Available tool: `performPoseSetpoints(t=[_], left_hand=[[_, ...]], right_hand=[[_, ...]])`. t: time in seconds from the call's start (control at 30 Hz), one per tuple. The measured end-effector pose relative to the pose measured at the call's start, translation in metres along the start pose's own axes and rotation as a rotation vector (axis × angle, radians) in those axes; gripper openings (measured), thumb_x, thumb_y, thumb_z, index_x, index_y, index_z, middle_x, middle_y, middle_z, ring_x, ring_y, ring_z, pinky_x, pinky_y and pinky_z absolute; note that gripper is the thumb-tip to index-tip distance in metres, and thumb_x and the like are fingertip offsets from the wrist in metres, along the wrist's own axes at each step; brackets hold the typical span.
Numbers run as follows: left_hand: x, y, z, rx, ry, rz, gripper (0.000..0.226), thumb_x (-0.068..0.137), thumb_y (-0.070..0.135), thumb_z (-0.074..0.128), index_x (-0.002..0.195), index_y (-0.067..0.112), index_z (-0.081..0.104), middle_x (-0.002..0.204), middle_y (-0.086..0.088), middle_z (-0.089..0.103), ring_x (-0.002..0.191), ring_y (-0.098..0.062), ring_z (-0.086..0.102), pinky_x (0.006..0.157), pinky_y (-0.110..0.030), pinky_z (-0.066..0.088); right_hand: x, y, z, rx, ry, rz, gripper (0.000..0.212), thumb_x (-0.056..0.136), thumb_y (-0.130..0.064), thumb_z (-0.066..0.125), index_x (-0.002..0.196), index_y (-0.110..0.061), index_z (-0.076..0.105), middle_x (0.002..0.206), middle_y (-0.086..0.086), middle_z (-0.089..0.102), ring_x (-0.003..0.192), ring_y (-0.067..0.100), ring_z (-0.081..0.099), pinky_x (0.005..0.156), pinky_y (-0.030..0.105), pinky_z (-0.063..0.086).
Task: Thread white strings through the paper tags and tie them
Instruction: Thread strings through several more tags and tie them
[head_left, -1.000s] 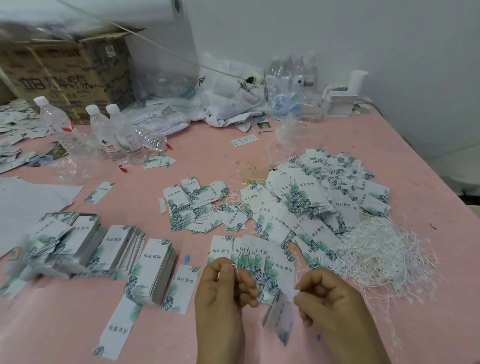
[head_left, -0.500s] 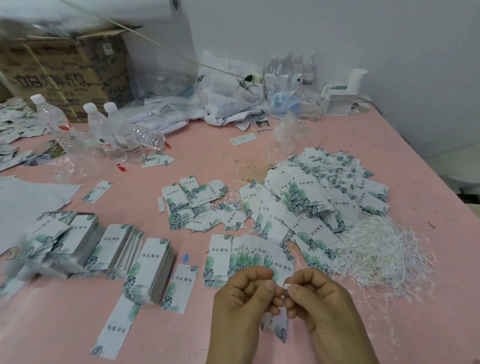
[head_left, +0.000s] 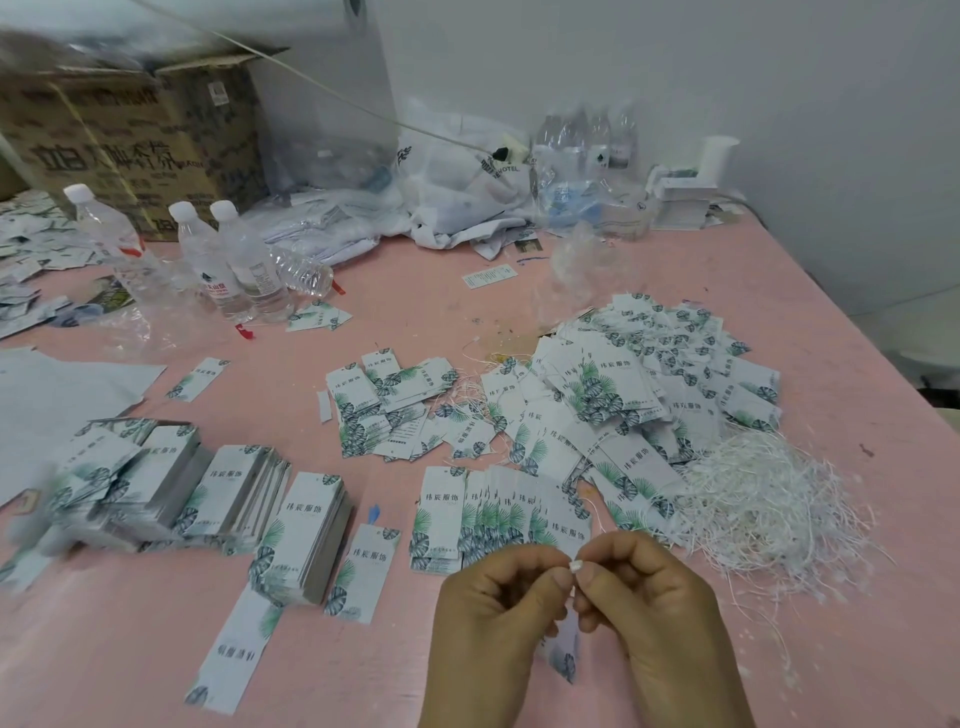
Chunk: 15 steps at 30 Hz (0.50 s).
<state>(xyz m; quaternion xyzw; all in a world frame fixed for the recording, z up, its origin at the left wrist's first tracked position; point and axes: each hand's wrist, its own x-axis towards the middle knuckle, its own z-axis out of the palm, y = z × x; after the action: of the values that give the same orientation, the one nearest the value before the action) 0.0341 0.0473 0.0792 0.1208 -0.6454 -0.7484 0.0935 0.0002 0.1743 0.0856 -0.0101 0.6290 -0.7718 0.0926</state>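
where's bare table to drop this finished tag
Bare pink table at the near left, in front of the stacked tags; another strip at the far right edge past the string pile. Crowded: the centre, covered by loose tags.

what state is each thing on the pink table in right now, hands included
left hand: pinching the thin white string
right hand: pinching the same string
thin white string: held between both hands
leaf-printed paper tag: hanging below the fingers
loose white string pile: tangled
clear plastic water bottles: upright, capped
brown cardboard box: flaps open
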Motion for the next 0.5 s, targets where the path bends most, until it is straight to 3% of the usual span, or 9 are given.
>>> performPoseSetpoints(t=[0.5], left_hand=[[-0.0008,0.0031,0.0026,0.099,0.028,0.032,0.008,0.073,0.02,0.065,0.071,0.025,0.072,0.054,0.005,0.055,0.053,-0.007,0.043,0.05,-0.02,0.035]], right_hand=[[-0.0058,-0.0028,0.0058,-0.169,0.058,-0.105,0.036,0.079,0.012,0.068,0.075,-0.023,0.073,0.057,0.013,0.064,0.048,0.014,0.058,0.051,0.019,0.051]])
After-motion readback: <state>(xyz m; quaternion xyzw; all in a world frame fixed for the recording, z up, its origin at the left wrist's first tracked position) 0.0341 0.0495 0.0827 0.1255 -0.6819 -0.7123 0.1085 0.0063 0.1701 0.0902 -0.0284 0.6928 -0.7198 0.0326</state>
